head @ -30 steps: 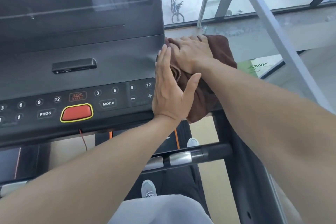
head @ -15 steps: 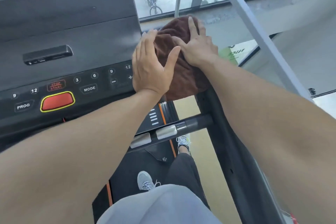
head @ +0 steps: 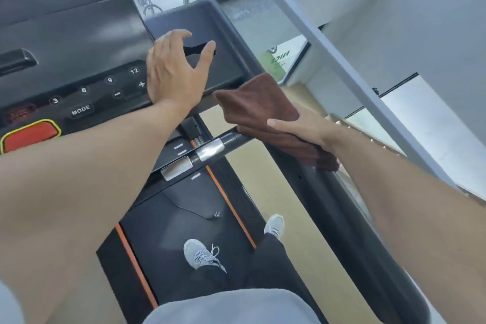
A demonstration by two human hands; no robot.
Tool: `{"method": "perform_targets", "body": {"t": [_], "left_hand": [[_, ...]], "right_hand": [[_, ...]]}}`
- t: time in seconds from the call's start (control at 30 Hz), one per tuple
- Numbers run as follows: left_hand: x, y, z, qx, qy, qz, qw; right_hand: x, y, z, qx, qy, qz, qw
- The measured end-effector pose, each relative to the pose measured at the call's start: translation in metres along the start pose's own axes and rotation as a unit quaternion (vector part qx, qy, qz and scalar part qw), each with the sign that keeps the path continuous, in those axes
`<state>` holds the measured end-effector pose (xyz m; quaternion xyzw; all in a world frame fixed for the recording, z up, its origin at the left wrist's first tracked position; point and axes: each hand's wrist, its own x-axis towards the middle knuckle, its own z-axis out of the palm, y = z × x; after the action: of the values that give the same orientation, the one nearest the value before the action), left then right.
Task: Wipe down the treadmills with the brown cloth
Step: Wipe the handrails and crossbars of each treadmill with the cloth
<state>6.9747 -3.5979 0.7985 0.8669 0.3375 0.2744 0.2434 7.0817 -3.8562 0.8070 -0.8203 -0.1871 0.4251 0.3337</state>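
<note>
Right hand (head: pixel 302 126) is clamped on the brown cloth (head: pixel 259 104) at centre right of frame, draped over the treadmill (head: pixel 79 42) side rail (head: pixel 328 192) below the console tray (head: pixel 207 42). Left hand (head: pixel 171 71), fingers spread and holding nothing, rests on the console edge. Recommended: keep cloth flat, press firmly, draw along the rail in one continuous pass. Cloth appears folded, thick, dry-looking.

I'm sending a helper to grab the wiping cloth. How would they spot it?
Start at the treadmill console and go to its right-hand tray. Just below the tray's near corner, the brown cloth hangs from the right hand over the side handrail; it is the only soft brown thing among black plastic.
</note>
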Motion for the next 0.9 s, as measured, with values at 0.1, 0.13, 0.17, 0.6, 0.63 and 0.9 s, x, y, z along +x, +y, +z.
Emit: {"method": "perform_targets", "body": {"t": [0.1, 0.13, 0.17, 0.6, 0.63, 0.9], "left_hand": [[0.005, -0.001, 0.005, 0.035, -0.024, 0.038, 0.998], [0.007, -0.002, 0.008, 0.045, -0.031, 0.046, 0.997], [0.009, -0.003, 0.010, 0.054, -0.037, 0.048, 0.997], [0.010, -0.007, 0.018, 0.133, -0.056, 0.045, 0.989], [0.010, -0.005, 0.018, 0.132, -0.053, 0.045, 0.989], [0.003, -0.003, -0.004, -0.017, -0.105, -0.003, 0.994]], "right_hand": [[-0.019, 0.015, 0.001, -0.002, -0.016, 0.031, 0.999], [-0.021, 0.018, 0.006, -0.014, 0.021, 0.036, 0.999], [-0.021, 0.019, 0.013, -0.050, 0.083, 0.041, 0.994], [0.068, -0.056, 0.052, -0.328, 0.267, -0.031, 0.906], [0.072, -0.059, 0.051, -0.339, 0.266, -0.040, 0.902], [0.067, -0.061, 0.038, -0.294, 0.220, -0.073, 0.927]]}}
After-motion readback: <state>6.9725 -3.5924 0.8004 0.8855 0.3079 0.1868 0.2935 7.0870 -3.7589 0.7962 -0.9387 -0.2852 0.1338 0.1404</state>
